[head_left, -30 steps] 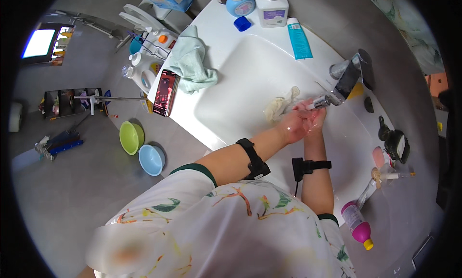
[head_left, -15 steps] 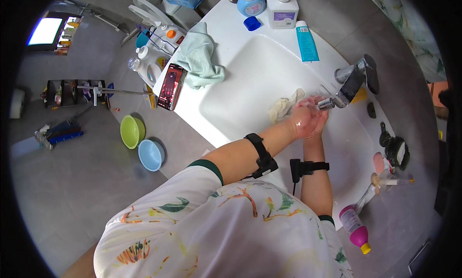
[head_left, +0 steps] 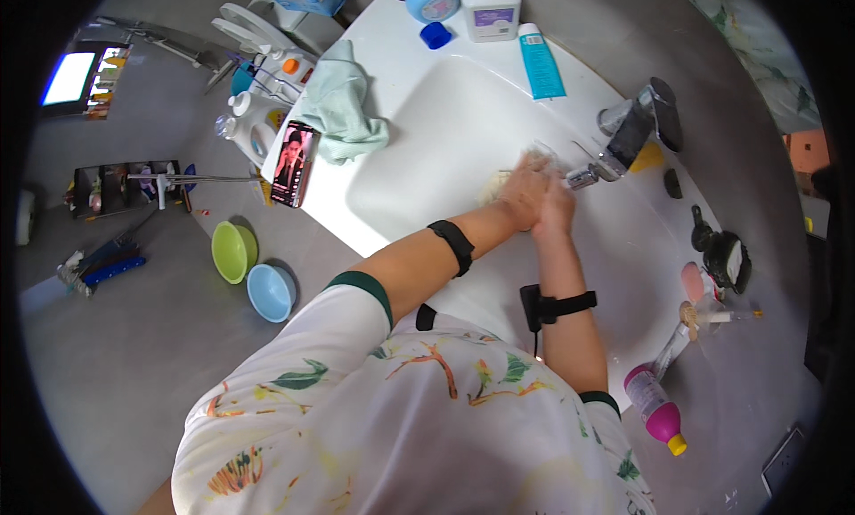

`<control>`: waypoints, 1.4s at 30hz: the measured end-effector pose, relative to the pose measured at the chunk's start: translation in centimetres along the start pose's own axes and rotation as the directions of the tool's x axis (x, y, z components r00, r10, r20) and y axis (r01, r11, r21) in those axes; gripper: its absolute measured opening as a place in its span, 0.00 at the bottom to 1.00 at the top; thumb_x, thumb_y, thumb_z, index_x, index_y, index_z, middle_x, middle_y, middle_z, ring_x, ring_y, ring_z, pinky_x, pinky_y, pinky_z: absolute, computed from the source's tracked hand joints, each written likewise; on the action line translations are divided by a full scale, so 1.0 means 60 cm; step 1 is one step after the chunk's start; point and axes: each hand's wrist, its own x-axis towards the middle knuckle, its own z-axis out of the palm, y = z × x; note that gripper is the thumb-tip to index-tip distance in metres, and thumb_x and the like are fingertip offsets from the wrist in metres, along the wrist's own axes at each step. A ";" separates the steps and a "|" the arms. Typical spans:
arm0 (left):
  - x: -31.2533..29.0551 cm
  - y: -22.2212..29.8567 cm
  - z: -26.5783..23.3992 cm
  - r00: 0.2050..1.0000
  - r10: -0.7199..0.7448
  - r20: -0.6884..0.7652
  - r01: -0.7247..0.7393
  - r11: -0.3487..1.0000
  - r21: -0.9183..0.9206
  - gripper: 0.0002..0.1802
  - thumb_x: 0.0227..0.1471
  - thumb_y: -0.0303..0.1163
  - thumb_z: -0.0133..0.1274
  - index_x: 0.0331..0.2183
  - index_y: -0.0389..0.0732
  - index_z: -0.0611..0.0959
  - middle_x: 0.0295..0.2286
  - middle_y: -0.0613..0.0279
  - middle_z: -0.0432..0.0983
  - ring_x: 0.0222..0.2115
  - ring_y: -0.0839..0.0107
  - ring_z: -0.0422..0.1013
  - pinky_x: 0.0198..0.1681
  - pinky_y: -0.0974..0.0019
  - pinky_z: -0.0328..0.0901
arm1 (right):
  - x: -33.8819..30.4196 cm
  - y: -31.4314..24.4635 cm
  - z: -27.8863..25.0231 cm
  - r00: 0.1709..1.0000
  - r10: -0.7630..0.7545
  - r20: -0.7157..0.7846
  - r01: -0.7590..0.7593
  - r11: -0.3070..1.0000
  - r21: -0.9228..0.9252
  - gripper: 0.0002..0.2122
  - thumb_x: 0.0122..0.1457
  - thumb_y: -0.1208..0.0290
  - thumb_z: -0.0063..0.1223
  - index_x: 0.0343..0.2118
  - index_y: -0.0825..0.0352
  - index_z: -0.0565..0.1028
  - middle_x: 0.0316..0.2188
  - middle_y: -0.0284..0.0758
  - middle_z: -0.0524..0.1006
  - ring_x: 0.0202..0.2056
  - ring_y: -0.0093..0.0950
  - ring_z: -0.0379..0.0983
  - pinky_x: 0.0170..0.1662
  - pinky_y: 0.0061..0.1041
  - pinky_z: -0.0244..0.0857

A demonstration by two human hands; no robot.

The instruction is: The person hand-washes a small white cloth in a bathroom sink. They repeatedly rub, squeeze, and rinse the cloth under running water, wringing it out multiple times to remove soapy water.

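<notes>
My left hand (head_left: pixel 524 197) and my right hand (head_left: pixel 556 209) are pressed together over the white sink (head_left: pixel 419 159), beneath the metal tap (head_left: pixel 614 154). Splashing water blurs their fingertips. The left hand lies over the right with its fingers stretched out, and nothing shows in it. Most of the right hand's fingers are hidden or smeared by motion. A cream-coloured wet cloth (head_left: pixel 492 187) lies in the sink beside my left hand, partly covered by it. Black straps with small devices are on my forearms.
A phone (head_left: pixel 294 163) with a lit screen and a pale green towel (head_left: pixel 343 105) lie on the left counter. A teal tube (head_left: pixel 541 65) and a white pump bottle (head_left: pixel 491 12) stand behind the sink. A pink bottle (head_left: pixel 655 408) lies right. Two basins (head_left: pixel 272 292) are on the floor.
My hands have shifted against each other, the left now covering more of the cloth. The whole view has moved slightly, and the phone's picture has changed.
</notes>
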 end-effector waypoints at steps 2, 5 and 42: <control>-0.001 -0.024 0.014 0.980 0.190 0.062 -0.198 0.963 0.184 0.13 0.45 0.33 0.48 0.34 0.38 0.77 0.34 0.48 0.75 0.42 0.53 0.69 0.42 0.56 0.65 | -0.012 -0.011 -0.002 0.992 0.120 0.033 -0.120 0.993 0.014 0.18 0.61 0.60 0.41 0.44 0.73 0.70 0.39 0.43 0.74 0.41 0.32 0.73 0.42 0.29 0.69; -0.007 -0.033 0.044 0.982 0.188 0.034 -0.184 0.980 -0.081 0.13 0.44 0.33 0.48 0.34 0.38 0.77 0.33 0.48 0.74 0.40 0.57 0.70 0.39 0.57 0.66 | 0.049 0.033 -0.046 0.967 0.230 0.107 -0.237 0.969 0.064 0.16 0.61 0.63 0.40 0.43 0.72 0.70 0.38 0.42 0.74 0.39 0.31 0.73 0.39 0.27 0.69; 0.019 0.042 0.021 0.824 -0.561 -0.076 0.441 0.720 -0.536 0.15 0.54 0.39 0.44 0.39 0.40 0.75 0.35 0.47 0.76 0.36 0.55 0.73 0.39 0.56 0.67 | 0.067 0.074 -0.044 0.624 -0.430 0.653 -0.353 0.590 0.726 0.18 0.57 0.51 0.43 0.40 0.61 0.67 0.35 0.35 0.69 0.36 0.39 0.68 0.41 0.39 0.64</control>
